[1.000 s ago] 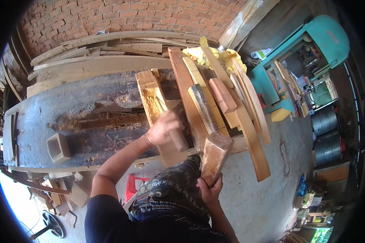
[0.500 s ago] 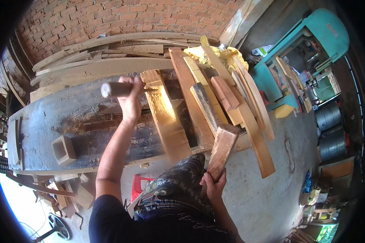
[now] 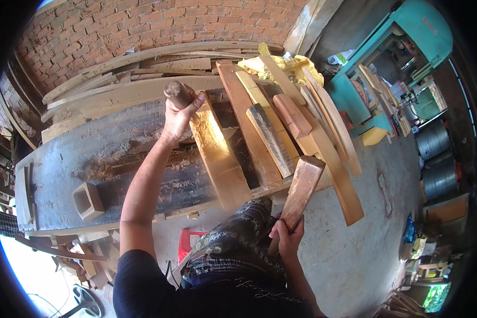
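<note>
the left hand, its grip clasped round a wooden handle, is just beside the far end of a hollowed board, which crosses the surface to its near edge. the right hand grasps a wooden mallet by that edge. a long plank overhangs farther right, floor opening out beyond; a square hollow block sits toward the near left corner.

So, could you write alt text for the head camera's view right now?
A person's left hand grips a round-ended brown handle at the far end of a pale, roughly hollowed board on a dark bench, while the right hand holds a thick, mallet-like wooden block. More boards lie to the right; a brick wall rises behind.
</note>
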A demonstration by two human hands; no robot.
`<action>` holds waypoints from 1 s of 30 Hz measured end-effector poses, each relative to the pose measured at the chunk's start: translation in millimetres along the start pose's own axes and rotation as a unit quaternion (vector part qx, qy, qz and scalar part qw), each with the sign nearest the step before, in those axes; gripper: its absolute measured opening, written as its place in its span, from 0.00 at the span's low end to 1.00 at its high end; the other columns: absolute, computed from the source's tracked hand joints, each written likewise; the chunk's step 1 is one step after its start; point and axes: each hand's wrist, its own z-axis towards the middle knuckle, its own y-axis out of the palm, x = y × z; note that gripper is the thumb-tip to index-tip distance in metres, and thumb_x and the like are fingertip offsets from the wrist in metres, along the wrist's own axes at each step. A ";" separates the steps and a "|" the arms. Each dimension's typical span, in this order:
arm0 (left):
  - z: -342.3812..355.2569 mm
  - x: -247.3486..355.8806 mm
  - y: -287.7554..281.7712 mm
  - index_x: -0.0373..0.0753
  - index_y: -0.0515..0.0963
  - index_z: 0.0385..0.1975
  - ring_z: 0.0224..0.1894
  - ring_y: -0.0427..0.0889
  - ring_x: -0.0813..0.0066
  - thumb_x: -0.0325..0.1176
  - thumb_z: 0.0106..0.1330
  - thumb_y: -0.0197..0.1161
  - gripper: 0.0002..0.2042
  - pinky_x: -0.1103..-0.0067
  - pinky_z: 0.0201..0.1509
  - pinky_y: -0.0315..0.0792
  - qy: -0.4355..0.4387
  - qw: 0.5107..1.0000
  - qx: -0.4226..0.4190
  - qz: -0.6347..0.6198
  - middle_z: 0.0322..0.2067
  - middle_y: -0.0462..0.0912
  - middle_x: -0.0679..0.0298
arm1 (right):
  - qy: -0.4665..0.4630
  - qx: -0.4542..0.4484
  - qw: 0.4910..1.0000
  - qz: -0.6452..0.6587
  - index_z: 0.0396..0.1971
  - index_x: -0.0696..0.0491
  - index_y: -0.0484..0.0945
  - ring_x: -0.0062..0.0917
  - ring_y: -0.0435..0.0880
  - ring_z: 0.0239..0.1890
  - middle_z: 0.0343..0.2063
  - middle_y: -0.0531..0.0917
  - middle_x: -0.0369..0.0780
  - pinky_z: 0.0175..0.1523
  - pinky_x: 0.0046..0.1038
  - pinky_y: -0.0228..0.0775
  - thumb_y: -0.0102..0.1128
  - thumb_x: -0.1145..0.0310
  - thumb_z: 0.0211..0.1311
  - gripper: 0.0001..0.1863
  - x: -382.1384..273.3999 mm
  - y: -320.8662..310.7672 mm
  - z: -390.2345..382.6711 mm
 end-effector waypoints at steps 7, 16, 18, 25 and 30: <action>-3.2 8.6 16.8 0.43 0.70 0.28 0.27 0.73 0.82 0.38 0.63 0.67 0.12 0.81 0.29 0.68 -0.076 0.990 -0.077 -0.090 0.23 0.73 0.70 | 0.007 -0.008 1.000 0.022 0.50 0.60 0.61 0.19 0.76 0.20 0.25 0.77 0.39 0.26 0.22 0.72 0.61 0.76 0.61 0.22 6.2 -8.8 3.6; 0.3 -14.1 -22.3 0.32 0.76 0.40 0.27 0.83 0.71 0.45 0.55 0.70 0.22 0.72 0.36 0.77 -0.181 0.929 -0.021 0.323 0.25 0.83 0.58 | 0.063 -0.042 0.994 -0.085 0.40 0.56 0.68 0.15 0.74 0.17 0.22 0.77 0.35 0.20 0.20 0.68 0.66 0.68 0.60 0.16 21.7 -8.2 15.2; -3.5 -47.3 -26.3 0.32 0.75 0.48 0.34 0.85 0.61 0.46 0.55 0.69 0.27 0.67 0.42 0.77 -0.163 0.899 0.001 0.406 0.32 0.84 0.50 | 0.085 -0.065 0.987 -0.123 0.43 0.56 0.69 0.14 0.73 0.15 0.23 0.79 0.36 0.18 0.20 0.67 0.67 0.66 0.60 0.18 32.1 -8.7 13.5; -13.2 -85.8 -10.5 0.45 0.67 0.62 0.47 0.82 0.46 0.47 0.55 0.67 0.33 0.61 0.52 0.75 -0.122 0.884 -0.044 0.449 0.43 0.82 0.43 | 0.045 -0.091 0.968 -0.230 0.48 0.58 0.69 0.27 0.81 0.18 0.25 0.82 0.45 0.25 0.30 0.73 0.71 0.63 0.57 0.25 55.2 -11.6 -7.3; -1.1 -88.2 7.8 0.50 0.68 0.61 0.46 0.81 0.44 0.43 0.55 0.67 0.31 0.58 0.50 0.76 -0.114 0.853 -0.040 0.508 0.41 0.83 0.45 | 0.000 -0.075 0.966 -0.249 0.49 0.56 0.70 0.47 0.85 0.35 0.29 0.83 0.51 0.37 0.37 0.76 0.72 0.61 0.55 0.27 63.8 4.7 2.6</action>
